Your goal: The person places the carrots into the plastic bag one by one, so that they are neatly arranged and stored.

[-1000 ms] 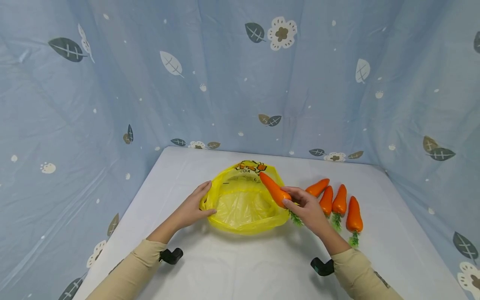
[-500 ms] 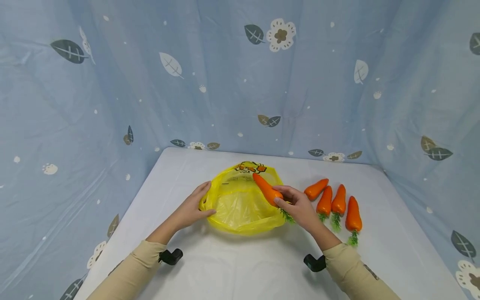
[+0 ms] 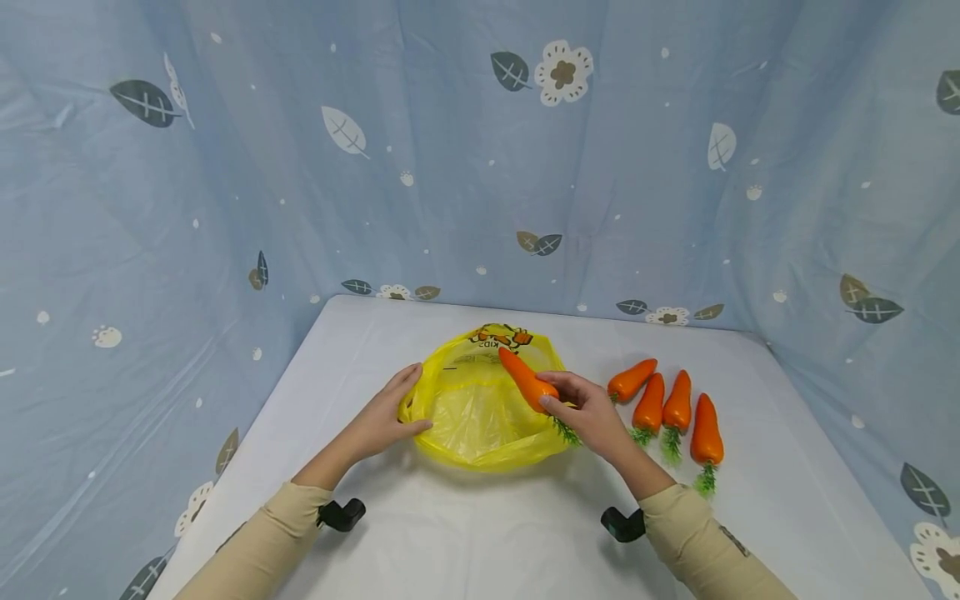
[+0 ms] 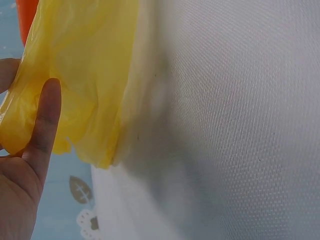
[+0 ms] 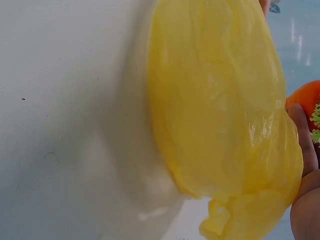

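Observation:
A yellow plastic bag [image 3: 472, 429] with a printed cartoon stands on the white table, its wide mouth facing up. At its left side, my left hand [image 3: 384, 421] holds the bag, thumb in front and fingers behind. My right hand [image 3: 588, 412] pinches an orange carrot [image 3: 525, 379] near its leafy end, over the right part of the bag's mouth. The carrot's tip points up and to the left, and its green leaves [image 3: 566, 431] hang below the fingers. In the right wrist view the bag [image 5: 215, 110] hides most of that hand.
Several carrots with green tops lie to the right, among them a slanted carrot [image 3: 632, 380] nearest the bag and an outer carrot [image 3: 707, 429]. A blue patterned curtain [image 3: 480, 167] surrounds the white table [image 3: 465, 533].
My right hand has moved left with the carrot, bringing it further over the bag's mouth. The left hand and the bag have hardly moved.

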`<state>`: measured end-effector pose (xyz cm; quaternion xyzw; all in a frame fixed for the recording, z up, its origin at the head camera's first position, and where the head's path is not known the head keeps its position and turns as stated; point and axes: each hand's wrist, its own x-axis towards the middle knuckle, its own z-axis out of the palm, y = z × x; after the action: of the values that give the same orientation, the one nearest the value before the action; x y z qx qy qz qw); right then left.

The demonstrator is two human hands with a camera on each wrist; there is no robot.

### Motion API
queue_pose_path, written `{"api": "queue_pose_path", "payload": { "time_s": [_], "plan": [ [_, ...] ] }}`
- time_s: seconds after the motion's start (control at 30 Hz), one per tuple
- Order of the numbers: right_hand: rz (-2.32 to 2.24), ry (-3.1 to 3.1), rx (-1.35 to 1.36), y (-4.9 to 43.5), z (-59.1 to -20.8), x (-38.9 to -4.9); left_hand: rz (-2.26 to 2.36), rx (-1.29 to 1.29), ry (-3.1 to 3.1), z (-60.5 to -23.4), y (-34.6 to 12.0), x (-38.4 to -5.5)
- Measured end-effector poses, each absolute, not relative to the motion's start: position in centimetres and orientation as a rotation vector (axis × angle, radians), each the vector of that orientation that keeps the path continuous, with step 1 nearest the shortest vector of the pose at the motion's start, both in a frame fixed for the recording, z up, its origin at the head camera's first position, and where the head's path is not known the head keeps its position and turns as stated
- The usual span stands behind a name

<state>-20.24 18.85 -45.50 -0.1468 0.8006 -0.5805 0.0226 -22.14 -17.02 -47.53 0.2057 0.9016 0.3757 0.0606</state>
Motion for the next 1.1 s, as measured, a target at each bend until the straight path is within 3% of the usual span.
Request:
{"api": "queue_pose_path", "payload": {
  "time_s": [1.1],
  "plan": [
    [-1.712,2.495,-0.437,17.5,-44.8,-20.9,1.129,0.613,2.735,-47.8,-16.9,-22.0]
  ]
}}
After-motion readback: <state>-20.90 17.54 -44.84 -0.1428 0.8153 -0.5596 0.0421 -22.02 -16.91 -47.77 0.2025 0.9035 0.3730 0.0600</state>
